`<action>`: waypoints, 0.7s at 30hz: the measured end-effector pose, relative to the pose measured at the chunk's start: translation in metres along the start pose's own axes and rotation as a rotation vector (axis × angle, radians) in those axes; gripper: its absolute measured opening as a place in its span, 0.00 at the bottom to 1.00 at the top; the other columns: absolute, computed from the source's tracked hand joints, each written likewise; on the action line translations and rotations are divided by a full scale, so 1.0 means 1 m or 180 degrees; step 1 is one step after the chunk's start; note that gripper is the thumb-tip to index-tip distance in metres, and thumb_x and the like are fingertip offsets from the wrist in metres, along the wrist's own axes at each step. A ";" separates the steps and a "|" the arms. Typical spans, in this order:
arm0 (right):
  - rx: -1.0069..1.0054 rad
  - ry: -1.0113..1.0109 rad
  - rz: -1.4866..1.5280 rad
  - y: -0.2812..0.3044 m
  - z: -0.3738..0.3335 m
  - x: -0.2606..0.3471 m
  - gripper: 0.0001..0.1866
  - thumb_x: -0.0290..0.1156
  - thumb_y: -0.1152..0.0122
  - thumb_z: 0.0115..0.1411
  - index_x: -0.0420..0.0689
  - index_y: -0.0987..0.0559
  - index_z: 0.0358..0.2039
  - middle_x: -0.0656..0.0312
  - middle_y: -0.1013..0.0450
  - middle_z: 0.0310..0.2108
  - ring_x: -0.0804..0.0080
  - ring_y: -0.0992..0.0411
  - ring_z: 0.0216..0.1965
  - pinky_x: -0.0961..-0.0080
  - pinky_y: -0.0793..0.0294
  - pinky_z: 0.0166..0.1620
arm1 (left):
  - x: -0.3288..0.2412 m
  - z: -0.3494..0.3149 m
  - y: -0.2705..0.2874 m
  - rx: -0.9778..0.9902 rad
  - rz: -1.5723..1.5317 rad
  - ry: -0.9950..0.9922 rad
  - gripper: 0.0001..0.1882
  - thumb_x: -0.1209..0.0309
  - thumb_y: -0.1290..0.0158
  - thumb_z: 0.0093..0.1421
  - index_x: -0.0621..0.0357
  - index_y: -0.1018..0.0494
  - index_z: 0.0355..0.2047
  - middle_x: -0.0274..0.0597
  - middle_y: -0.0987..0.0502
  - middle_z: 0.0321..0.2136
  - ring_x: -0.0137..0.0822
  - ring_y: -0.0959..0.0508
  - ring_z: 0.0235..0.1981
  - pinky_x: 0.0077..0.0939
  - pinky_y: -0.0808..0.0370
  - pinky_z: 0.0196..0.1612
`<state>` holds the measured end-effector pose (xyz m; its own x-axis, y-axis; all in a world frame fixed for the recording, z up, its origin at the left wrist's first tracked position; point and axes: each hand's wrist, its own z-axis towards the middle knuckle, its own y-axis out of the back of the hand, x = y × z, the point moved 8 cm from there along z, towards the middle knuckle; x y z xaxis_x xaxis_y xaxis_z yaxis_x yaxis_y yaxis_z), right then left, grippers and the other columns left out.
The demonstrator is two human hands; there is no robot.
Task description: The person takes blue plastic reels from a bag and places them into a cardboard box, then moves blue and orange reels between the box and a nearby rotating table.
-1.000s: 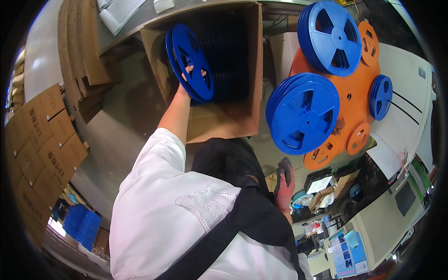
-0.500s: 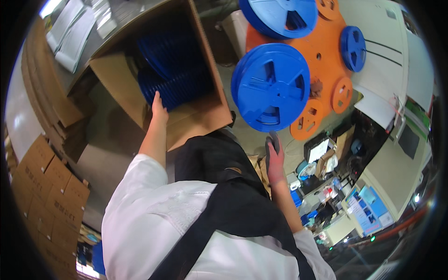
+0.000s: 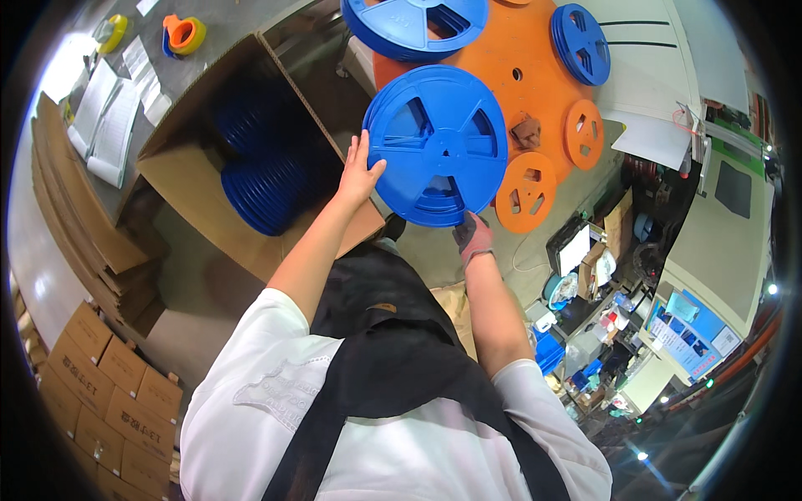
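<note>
A stack of blue plastic reels [image 3: 443,154] with cut-out windows sits on an orange rotary plate [image 3: 526,104]. My left hand [image 3: 359,171], bare, lies at the stack's left edge with fingers stretched and thumb apart. At the lower edge, my right hand [image 3: 474,234], in a red and grey glove, is closed on the rim; its fingertips are partly hidden by the reel. To the left, an open cardboard box [image 3: 196,188] holds more blue reels [image 3: 263,192] standing on edge in rows.
Another blue reel stack [image 3: 418,25] and a smaller one [image 3: 581,46] sit farther around the plate, beside orange discs [image 3: 526,192]. A grey table [image 3: 221,25] with tape rolls [image 3: 184,35] stands far left. Sealed cartons [image 3: 117,392] are piled lower left. A pale machine [image 3: 718,242] stands right.
My left hand has left the reels in the box and moved right to the stack on the plate. My right hand has come up against that stack's lower rim. The view has shifted.
</note>
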<state>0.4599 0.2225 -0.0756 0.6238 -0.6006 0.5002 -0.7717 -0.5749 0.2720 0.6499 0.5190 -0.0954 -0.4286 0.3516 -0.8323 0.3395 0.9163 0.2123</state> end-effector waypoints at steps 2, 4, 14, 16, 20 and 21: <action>0.0154 0.0176 0.0445 -0.004 -0.002 -0.003 0.12 0.28 0.39 0.59 0.50 0.26 0.43 0.64 0.25 0.35 0.69 0.26 0.33 0.65 0.25 0.42 | -0.004 -0.001 -0.006 -0.0160 0.0162 0.0034 0.44 0.60 0.44 0.60 0.40 0.57 0.71 0.58 0.59 0.70 0.52 0.54 0.71 0.40 0.51 0.69; 0.0430 0.0384 0.0823 -0.016 -0.021 0.007 0.13 0.22 0.42 0.59 0.48 0.26 0.44 0.62 0.26 0.37 0.69 0.26 0.34 0.66 0.22 0.41 | -0.008 -0.007 -0.002 -0.0189 0.0002 0.0107 0.43 0.70 0.45 0.59 0.44 0.56 0.71 0.56 0.55 0.69 0.49 0.51 0.70 0.38 0.50 0.69; 0.1723 0.1515 0.0616 0.021 -0.129 0.057 0.20 0.17 0.44 0.57 0.39 0.30 0.52 0.59 0.25 0.41 0.70 0.26 0.40 0.70 0.23 0.44 | -0.047 -0.083 0.020 -0.0468 -0.3454 0.0153 0.10 0.70 0.55 0.69 0.58 0.33 0.47 0.40 0.26 0.44 0.36 0.26 0.48 0.35 0.28 0.55; 0.1750 0.1840 0.0323 0.031 -0.153 0.063 0.20 0.17 0.44 0.57 0.38 0.29 0.52 0.59 0.25 0.41 0.70 0.25 0.39 0.73 0.24 0.45 | -0.061 -0.099 0.024 -0.0547 -0.3756 -0.0030 0.06 0.70 0.55 0.69 0.56 0.32 0.42 0.39 0.24 0.39 0.34 0.24 0.43 0.33 0.26 0.51; 0.2338 0.1540 -0.0482 0.058 -0.203 0.083 0.15 0.24 0.49 0.62 0.36 0.28 0.49 0.58 0.24 0.36 0.69 0.25 0.36 0.73 0.26 0.45 | -0.091 -0.121 0.050 -0.0498 -0.3810 -0.0355 0.06 0.69 0.56 0.69 0.56 0.31 0.39 0.40 0.23 0.36 0.35 0.22 0.39 0.34 0.24 0.49; 0.2256 0.1776 -0.0334 0.077 -0.190 0.083 0.15 0.30 0.53 0.67 0.35 0.27 0.49 0.56 0.24 0.34 0.68 0.25 0.36 0.71 0.27 0.46 | -0.102 -0.126 0.058 -0.0356 -0.3877 -0.0484 0.04 0.70 0.55 0.69 0.55 0.31 0.39 0.38 0.23 0.36 0.33 0.22 0.38 0.32 0.23 0.47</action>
<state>0.4287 0.2335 0.1428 0.3934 -0.2755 0.8771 -0.3420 -0.9294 -0.1385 0.6079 0.5603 0.0668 -0.3109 -0.7625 -0.5674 -0.2900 0.6446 -0.7074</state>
